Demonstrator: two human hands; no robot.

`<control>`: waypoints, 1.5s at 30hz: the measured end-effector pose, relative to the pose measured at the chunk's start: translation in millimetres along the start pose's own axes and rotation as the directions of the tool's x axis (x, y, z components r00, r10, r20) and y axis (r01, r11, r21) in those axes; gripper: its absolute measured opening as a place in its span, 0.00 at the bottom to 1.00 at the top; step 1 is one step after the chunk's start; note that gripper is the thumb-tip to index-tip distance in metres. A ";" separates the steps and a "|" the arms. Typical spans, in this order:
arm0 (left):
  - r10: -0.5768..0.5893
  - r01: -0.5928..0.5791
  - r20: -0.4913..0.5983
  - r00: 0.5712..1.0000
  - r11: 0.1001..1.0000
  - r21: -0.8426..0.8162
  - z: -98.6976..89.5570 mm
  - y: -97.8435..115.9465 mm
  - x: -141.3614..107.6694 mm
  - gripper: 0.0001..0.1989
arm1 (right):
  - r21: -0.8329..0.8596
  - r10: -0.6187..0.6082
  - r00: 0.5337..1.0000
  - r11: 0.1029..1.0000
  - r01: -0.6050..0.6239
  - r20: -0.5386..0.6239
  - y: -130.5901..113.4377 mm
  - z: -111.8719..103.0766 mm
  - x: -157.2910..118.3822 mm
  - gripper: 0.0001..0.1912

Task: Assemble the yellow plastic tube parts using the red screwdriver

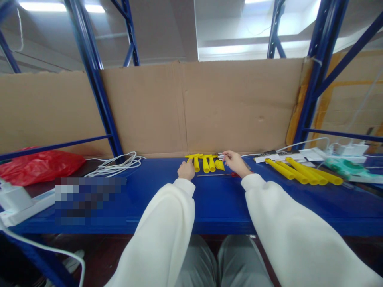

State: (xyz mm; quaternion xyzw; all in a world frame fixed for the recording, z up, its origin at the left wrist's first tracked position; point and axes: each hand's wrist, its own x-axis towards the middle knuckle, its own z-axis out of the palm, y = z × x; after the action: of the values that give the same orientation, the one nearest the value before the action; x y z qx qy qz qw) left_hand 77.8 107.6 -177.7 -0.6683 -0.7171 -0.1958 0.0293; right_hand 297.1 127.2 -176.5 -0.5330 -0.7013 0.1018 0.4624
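Observation:
Several yellow T-shaped pieces (206, 164) with tube-like stems lie in a row near the back of the blue shelf. At the row's left end, my left hand (186, 170) has its fingers curled at the leftmost yellow piece and partly hides it. A small yellow packet (220, 165) lies at the right end. Beside it, my right hand (235, 162) holds its fingertips together at some small silver metal pieces (220, 156); what is between them is too small to make out. A thin screwdriver (217, 175) with a red handle lies in front, its handle end near my right wrist.
More yellow tubes (302, 172) lie to the right by white papers (312, 154) and a green-and-white packet (348, 169). A coiled white cable (128, 162), a red plastic bag (42, 165) and a power strip (32, 207) are at left. A cardboard wall (233, 107) closes the back between blue posts.

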 end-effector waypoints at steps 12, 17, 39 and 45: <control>0.082 -0.080 0.045 0.996 0.996 -0.037 8.3 1.7 4.5 0.26 | -0.018 0.028 1.000 0.999 -0.027 0.015 -4.3 -1.1 -2.6 0.18; 0.117 -0.111 0.099 0.988 0.992 -0.064 14.8 -0.9 8.2 0.27 | -0.023 0.032 0.999 0.999 -0.031 0.025 -4.3 -1.1 -2.6 0.19; 0.212 -0.174 0.101 0.972 0.940 -0.292 38.2 -14.6 30.8 0.30 | -0.003 -0.015 0.999 1.000 0.015 0.037 5.3 3.8 1.0 0.15; 0.211 -0.174 0.089 0.973 0.933 -0.316 41.0 -16.8 31.6 0.31 | 0.009 -0.045 0.998 0.999 0.044 0.043 10.8 5.6 2.0 0.14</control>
State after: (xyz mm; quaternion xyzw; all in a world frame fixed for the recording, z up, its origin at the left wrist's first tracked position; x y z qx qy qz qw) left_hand 67.2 150.1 -210.0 -0.7424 -0.6094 -0.2599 -0.0991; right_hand 299.9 135.3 -185.4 -0.5131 -0.7224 0.1058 0.4514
